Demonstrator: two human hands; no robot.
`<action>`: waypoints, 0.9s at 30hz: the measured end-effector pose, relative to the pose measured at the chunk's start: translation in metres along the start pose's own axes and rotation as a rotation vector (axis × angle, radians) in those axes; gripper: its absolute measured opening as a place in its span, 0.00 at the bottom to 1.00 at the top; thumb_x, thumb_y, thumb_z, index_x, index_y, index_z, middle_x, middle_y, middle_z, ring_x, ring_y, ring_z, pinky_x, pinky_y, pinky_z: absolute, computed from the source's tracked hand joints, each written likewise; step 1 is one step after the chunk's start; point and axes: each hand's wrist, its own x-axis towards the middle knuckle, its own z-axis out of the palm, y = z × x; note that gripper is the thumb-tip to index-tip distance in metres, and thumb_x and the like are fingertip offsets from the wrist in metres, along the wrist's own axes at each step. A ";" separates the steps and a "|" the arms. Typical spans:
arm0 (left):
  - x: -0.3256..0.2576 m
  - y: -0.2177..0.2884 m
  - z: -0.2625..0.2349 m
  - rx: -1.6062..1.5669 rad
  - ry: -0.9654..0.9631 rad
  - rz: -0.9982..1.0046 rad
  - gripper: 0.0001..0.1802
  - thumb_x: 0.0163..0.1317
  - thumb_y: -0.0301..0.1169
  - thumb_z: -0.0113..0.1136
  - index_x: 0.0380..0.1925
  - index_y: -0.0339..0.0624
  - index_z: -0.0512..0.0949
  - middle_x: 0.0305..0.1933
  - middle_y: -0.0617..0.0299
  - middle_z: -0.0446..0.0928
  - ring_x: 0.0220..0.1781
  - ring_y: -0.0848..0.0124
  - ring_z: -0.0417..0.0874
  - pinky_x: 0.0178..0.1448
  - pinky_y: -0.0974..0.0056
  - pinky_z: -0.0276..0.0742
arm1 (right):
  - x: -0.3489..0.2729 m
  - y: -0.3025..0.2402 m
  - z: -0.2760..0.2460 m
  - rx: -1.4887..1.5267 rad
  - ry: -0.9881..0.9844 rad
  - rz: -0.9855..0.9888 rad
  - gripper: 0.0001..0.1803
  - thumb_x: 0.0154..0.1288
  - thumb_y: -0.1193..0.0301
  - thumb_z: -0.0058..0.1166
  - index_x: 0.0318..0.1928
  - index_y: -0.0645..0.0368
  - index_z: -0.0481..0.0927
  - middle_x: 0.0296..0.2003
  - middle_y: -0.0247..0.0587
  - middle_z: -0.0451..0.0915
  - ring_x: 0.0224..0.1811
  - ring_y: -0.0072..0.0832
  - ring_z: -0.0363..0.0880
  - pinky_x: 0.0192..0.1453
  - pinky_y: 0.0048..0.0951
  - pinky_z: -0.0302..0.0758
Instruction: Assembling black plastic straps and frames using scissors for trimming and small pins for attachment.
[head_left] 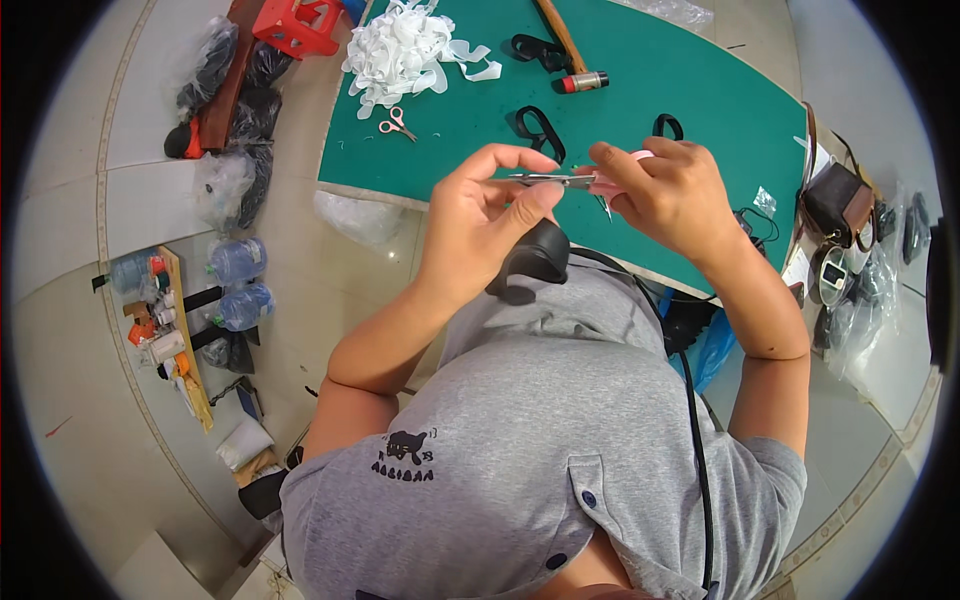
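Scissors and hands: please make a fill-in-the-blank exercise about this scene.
1. The right hand holds scissors with ____ handles.
2. The table top is ____.
3. The hammer lies on the ____.
4. A black band hangs from the ____ hand.

Missing words: pink; green; table; left

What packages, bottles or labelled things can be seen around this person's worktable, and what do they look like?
Clear plastic bags: floor left of the green table, crumpled, some holding dark items.
Water bottles: floor at left, lying down, clear bluish.
Small bottles: wooden board at far left, white and orange.
Shirt print: grey shirt, small and black.
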 end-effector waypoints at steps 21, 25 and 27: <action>-0.017 -0.029 -0.059 0.115 0.576 0.348 0.16 0.70 0.35 0.50 0.27 0.35 0.74 0.22 0.62 0.76 0.22 0.76 0.79 0.26 0.73 0.73 | -0.007 -0.057 0.032 1.475 -0.331 0.625 0.15 0.57 0.69 0.66 0.32 0.61 0.70 0.22 0.24 0.63 0.21 0.11 0.62 0.22 0.17 0.58; -0.074 -0.113 -0.217 0.395 1.160 0.178 0.16 0.68 0.38 0.53 0.24 0.38 0.74 0.18 0.65 0.75 0.18 0.77 0.77 0.22 0.73 0.71 | -0.031 -0.022 0.019 1.333 -0.136 0.848 0.19 0.54 0.66 0.62 0.39 0.64 0.70 0.19 0.25 0.64 0.15 0.14 0.62 0.17 0.17 0.58; -0.124 -0.179 -0.280 0.488 1.366 0.129 0.16 0.66 0.39 0.55 0.26 0.38 0.74 0.17 0.64 0.75 0.17 0.75 0.78 0.21 0.72 0.71 | -0.044 0.004 0.024 1.342 -0.115 0.907 0.23 0.58 0.67 0.58 0.50 0.67 0.69 0.19 0.25 0.63 0.15 0.14 0.57 0.19 0.17 0.54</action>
